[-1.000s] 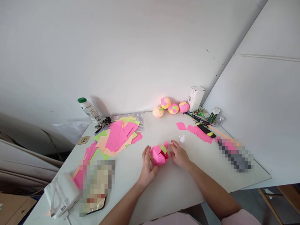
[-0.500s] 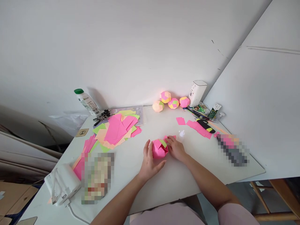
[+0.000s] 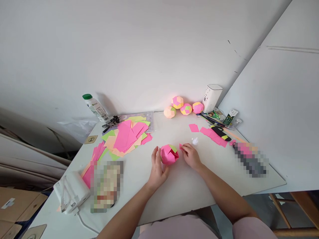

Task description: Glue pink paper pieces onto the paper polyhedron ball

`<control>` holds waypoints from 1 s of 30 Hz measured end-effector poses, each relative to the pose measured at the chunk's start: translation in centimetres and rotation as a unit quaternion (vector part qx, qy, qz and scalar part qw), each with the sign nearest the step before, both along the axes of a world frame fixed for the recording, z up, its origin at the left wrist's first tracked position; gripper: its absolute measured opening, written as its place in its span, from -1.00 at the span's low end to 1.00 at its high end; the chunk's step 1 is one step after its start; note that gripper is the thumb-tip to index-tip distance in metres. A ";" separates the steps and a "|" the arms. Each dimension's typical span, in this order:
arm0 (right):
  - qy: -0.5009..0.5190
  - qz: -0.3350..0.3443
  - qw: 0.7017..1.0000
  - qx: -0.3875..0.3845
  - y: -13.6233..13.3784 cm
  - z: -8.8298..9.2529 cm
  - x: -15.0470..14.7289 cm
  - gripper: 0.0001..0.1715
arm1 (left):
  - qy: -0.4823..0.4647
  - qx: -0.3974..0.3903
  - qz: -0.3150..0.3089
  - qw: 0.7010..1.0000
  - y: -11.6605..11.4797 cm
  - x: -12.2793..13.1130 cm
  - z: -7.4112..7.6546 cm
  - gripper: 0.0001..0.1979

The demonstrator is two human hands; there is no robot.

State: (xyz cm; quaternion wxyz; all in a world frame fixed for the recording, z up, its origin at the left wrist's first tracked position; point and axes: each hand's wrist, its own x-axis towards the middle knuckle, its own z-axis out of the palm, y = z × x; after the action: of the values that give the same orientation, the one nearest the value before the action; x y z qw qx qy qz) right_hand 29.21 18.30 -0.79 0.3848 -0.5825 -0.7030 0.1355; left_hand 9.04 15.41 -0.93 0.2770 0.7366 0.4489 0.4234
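A pink folded-paper ball [image 3: 168, 155] with a green patch on top and an opening on its right side rests in my left hand [image 3: 158, 172], whose fingers and thumb curve round its left side. Just right of the ball, my right hand [image 3: 191, 156] pinches a small pink paper piece [image 3: 180, 146] between thumb and fingertips. Beyond that hand lies a small white blob [image 3: 195, 141] on the table. A loose pink paper piece [image 3: 193, 128] is a little farther back.
Several finished paper balls [image 3: 186, 109] stand by the wall near a white container [image 3: 212, 98]. Coloured paper sheets [image 3: 127, 137] pile up at left, beside keys [image 3: 112, 122] and a bottle [image 3: 96, 108]. A black-and-yellow cutter [image 3: 220, 133] lies on pink strips at right. A white power bank [image 3: 72, 192] sits front left.
My right hand has drawn slightly right, away from the ball, and the pink piece now shows in its pinch. The left thumb has moved in closer to the ball. The view has shifted slightly.
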 end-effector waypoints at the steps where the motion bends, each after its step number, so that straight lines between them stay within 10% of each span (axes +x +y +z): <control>1: 0.021 -0.004 1.000 0.011 -0.2 0.5 0.0 -0.69 | -0.008 0.015 0.008 1.000 0.0 0.0 0.1 -0.26; 7: 0.309 0.041 0.950 0.002 -1.6 3.9 0.5 -0.90 | -0.055 0.152 0.091 0.983 -0.3 -0.3 1.6 -0.64; 10: 0.359 0.145 0.922 -0.027 -2.1 5.0 0.9 -0.96 | -0.069 0.181 0.019 0.981 -0.7 -0.3 2.1 -0.83; 18: 0.291 0.267 0.916 -0.067 -3.1 6.5 0.4 -0.94 | -0.059 0.077 -0.152 0.984 -2.3 1.2 1.6 -0.82; 30: 0.139 0.331 0.931 0.064 -4.8 6.8 -0.5 -0.80 | -0.253 -0.170 -0.169 0.937 -2.6 1.5 2.1 -0.80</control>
State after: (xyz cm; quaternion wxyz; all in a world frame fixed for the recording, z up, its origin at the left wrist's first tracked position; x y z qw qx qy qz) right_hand 28.75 13.49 6.01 0.4485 -0.2666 -0.8027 0.2888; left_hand 10.57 12.86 1.17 0.5700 0.6123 0.2983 0.4596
